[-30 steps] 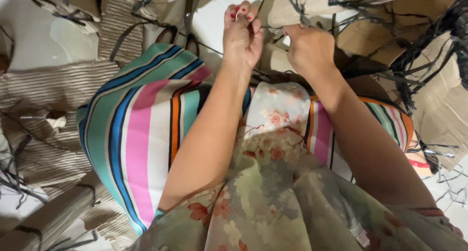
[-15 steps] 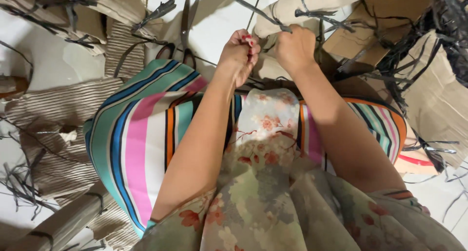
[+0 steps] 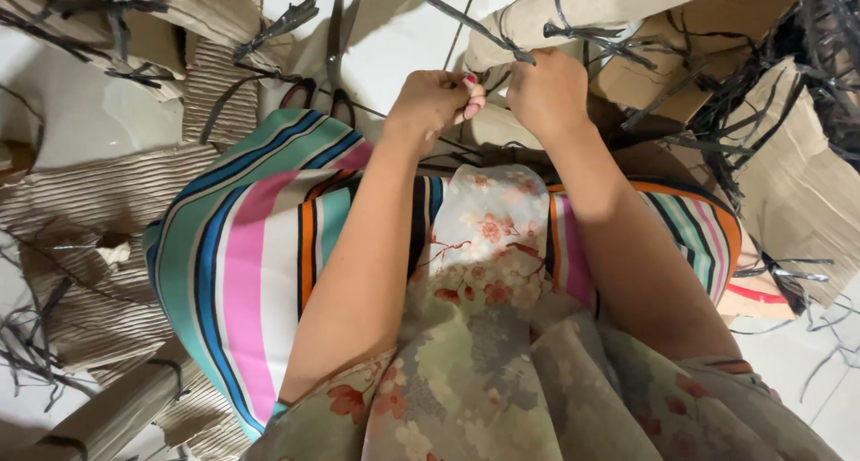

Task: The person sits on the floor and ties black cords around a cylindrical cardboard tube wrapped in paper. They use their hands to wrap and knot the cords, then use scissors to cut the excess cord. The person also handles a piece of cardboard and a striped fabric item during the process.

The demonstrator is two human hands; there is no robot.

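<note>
Black strapping [image 3: 466, 17] is running out from between the two fists, up and to the left of the rolled cardboard bundle [image 3: 591, 8] that lies at the top of the view. The left hand [image 3: 437, 103] is closed, its fingers curled in just left of the bundle's lower edge, and it is probably pinching the strap's end, though the grip itself is hidden behind the knuckles. The right hand [image 3: 548, 92] is closed too, clenched on the strap directly below the bundle and touching the cardboard. Half a second ago the fists were sitting side by side, almost touching; now they are standing slightly apart, and the strap's loose end is angling out further left of the bundle. The whole scene is also appearing lower in the frame than a second ago, with more of the bundle showing above the knuckles.

Scissors [image 3: 333, 40] are lying on the pale floor [image 3: 394, 40] well left of the bundle, blades pointing away from the person. Corrugated cardboard sheets [image 3: 81, 201] are spreading far left of the bundle, and a tangle of black straps [image 3: 770, 94] is piling up to its right. A striped cushion [image 3: 242, 273] is resting across the lap below the bundle, under both forearms.
</note>
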